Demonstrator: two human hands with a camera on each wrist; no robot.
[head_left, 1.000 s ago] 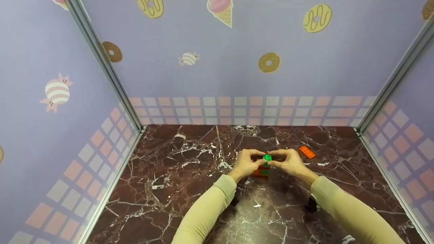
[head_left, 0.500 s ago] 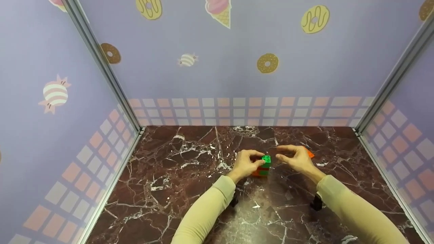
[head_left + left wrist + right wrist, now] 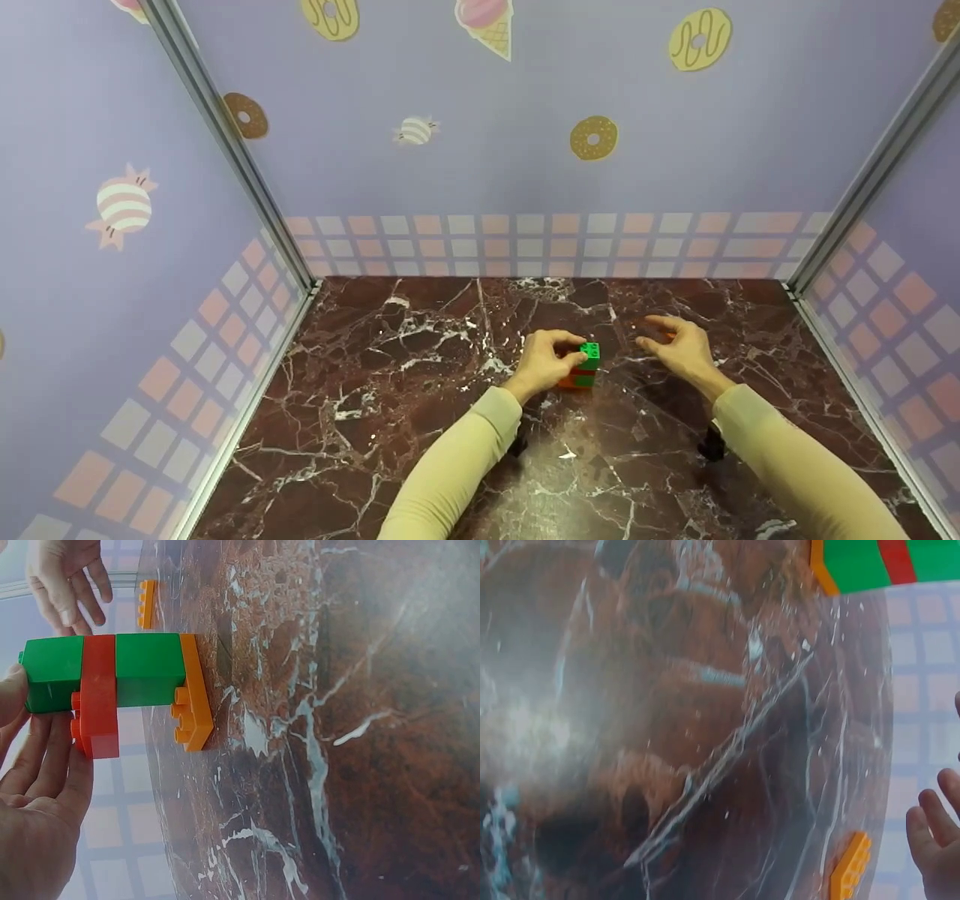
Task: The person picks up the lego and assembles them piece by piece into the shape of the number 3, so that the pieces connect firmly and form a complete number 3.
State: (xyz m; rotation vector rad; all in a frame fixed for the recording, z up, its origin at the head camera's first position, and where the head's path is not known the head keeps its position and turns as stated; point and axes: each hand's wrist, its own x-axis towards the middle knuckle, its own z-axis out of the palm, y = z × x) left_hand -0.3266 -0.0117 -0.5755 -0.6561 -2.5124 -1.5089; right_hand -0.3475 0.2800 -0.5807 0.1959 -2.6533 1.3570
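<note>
A tower of toy building bricks stands on the marble table. In the left wrist view, which lies sideways, its layers are a flat orange brick (image 3: 198,701) at the base, a green brick (image 3: 150,669), a red brick (image 3: 100,694) and another green brick (image 3: 54,675) on top. My left hand (image 3: 541,365) grips the upper part from the left, thumb at the top green brick and fingers along the green and red ones. My right hand (image 3: 685,351) is held off to the right, fingers apart and holding nothing. Beyond it lies a loose orange brick (image 3: 853,866), mostly hidden by that hand in the head view.
Patterned walls (image 3: 480,165) close in the dark marble table (image 3: 420,420) at the back and both sides. Metal corner posts (image 3: 240,157) rise at the back corners.
My right hand has let go of the top green brick and moved right, so that it now covers most of the loose orange brick. My left hand keeps its grip on the tower.
</note>
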